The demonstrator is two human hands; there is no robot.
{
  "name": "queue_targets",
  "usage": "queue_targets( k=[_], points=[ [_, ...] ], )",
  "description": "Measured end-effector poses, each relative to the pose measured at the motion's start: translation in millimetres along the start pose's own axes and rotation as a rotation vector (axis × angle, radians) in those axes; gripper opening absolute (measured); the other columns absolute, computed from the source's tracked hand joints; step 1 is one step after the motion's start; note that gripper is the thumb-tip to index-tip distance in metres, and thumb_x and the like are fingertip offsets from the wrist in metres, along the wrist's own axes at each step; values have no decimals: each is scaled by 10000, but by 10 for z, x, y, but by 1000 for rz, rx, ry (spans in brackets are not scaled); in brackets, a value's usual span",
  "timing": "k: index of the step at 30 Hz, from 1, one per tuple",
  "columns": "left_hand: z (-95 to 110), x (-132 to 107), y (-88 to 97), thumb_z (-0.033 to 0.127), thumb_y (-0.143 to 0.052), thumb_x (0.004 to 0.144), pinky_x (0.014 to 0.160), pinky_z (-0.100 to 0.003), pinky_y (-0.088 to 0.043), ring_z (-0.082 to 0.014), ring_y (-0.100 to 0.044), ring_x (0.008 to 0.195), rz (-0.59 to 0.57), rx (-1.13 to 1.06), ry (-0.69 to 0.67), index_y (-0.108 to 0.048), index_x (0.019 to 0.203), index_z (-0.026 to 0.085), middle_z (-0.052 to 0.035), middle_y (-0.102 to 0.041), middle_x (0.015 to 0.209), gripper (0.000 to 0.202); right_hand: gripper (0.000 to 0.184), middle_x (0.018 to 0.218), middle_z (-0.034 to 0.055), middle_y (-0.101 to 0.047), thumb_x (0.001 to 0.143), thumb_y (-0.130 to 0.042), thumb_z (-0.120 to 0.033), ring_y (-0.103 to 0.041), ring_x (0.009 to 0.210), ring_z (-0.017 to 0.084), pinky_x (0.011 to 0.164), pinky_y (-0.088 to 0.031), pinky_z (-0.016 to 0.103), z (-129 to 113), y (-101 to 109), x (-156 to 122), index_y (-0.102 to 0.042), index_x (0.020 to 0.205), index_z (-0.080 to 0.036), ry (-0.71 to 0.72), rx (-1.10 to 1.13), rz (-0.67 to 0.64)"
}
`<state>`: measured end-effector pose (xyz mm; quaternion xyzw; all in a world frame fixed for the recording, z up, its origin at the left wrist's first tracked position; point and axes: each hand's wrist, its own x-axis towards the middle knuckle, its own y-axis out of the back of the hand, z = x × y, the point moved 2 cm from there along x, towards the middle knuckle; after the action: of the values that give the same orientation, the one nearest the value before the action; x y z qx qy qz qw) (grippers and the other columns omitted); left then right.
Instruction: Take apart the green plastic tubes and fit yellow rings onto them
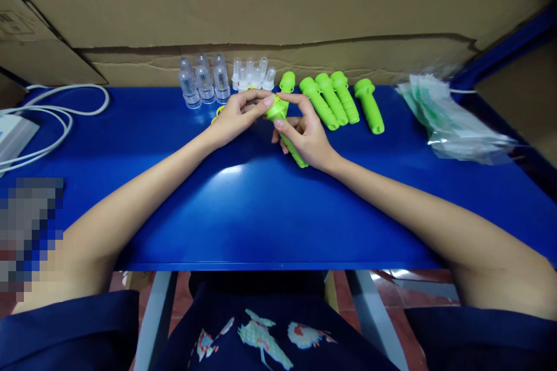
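Note:
My right hand [311, 136] is wrapped round a lime-green, flashlight-shaped plastic handle [298, 153], its wide head up and its ribbed grip slanting down to the right. At that head, the thumb and fingers of my left hand [235, 118] pinch a thin yellow ring [277, 98]. My right index finger also reaches the head's rim. More yellow rings [217, 113] lie on the table, partly covered by my left hand. Behind my hands stands another green handle [287, 80]; several like it [324, 104] lie to the right.
Clear plastic tubes [189, 86] stand at the back left, beside smaller clear tubes with white bases [250, 76]. Plastic bags [452, 115] lie at the right of the blue table [261, 214]. A white cable [65, 107] loops at the left. Cardboard [270, 5] walls the back.

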<state>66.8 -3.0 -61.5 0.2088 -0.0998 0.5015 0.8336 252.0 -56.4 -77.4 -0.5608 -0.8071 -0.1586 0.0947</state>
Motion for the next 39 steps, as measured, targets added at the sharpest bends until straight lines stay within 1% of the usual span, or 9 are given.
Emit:
queue_targets(
  k=[3,7,11,13,19,28,31,36,39],
  points=[
    [20,-3,0,781,-703,881,897,-316,-577,-206,-737,998,-11,-25,10,-756,1083,162,-77,-791,1073,653,759,707,-61,-661,921,-702,-753,-527,438,108,404,-431,241,32,3,2,-397,1415,-264,16,-9,-9],
    [-7,-15,4,783,-719,868,866,-316,-590,-210,-743,970,-19,-35,37,-753,1079,160,-81,-783,1037,659,763,711,-53,-668,940,-688,-742,-541,439,109,398,-429,241,55,9,7,-401,1458,-260,10,-19,-26],
    [-92,-21,23,725,-747,886,816,-312,-604,-202,-756,926,41,-51,63,-677,1280,215,-39,-759,948,648,774,720,-49,-677,935,-716,-715,-544,427,108,398,-428,245,76,15,16,-418,1475,-247,-6,-10,-29],
    [-117,-21,29,698,-753,898,788,-304,-601,-194,-756,891,47,-55,71,-639,1331,236,-21,-745,908,643,772,711,-51,-676,918,-732,-720,-536,416,105,395,-425,246,84,16,20,-439,1444,-237,-12,4,-22],
    [-91,-30,16,649,-746,923,743,-286,-592,-169,-733,823,31,-57,76,-640,1284,225,-16,-730,902,566,740,684,-63,-672,887,-762,-730,-526,406,99,390,-413,241,79,5,25,-461,1346,-234,-9,39,-13],
    [-29,-46,-7,475,-700,1002,801,-297,-602,-154,-732,807,43,-9,112,-657,1260,220,1,-719,879,365,659,652,-80,-657,892,-749,-736,-512,401,85,382,-392,212,51,-3,20,-461,1215,-239,21,71,-33],
    [-24,-47,-9,470,-697,1007,823,-312,-608,-162,-740,822,49,11,121,-666,1253,209,-2,-717,877,360,678,667,-70,-665,904,-738,-735,-521,412,90,397,-415,215,60,5,21,-460,1268,-235,11,45,-39],
    [-11,-32,-13,555,-702,993,849,-317,-609,-177,-746,892,30,-2,89,-697,1179,195,-31,-737,956,405,772,709,-42,-671,941,-699,-725,-567,449,122,416,-469,249,36,16,18,-429,1487,-250,24,-25,-32],
    [21,-26,-14,613,-716,966,880,-318,-602,-187,-739,949,27,-1,77,-717,1114,184,-46,-747,993,455,780,724,-36,-672,963,-665,-728,-575,462,125,420,-482,252,19,17,15,-412,1541,-270,42,-51,-37]
  ],
)
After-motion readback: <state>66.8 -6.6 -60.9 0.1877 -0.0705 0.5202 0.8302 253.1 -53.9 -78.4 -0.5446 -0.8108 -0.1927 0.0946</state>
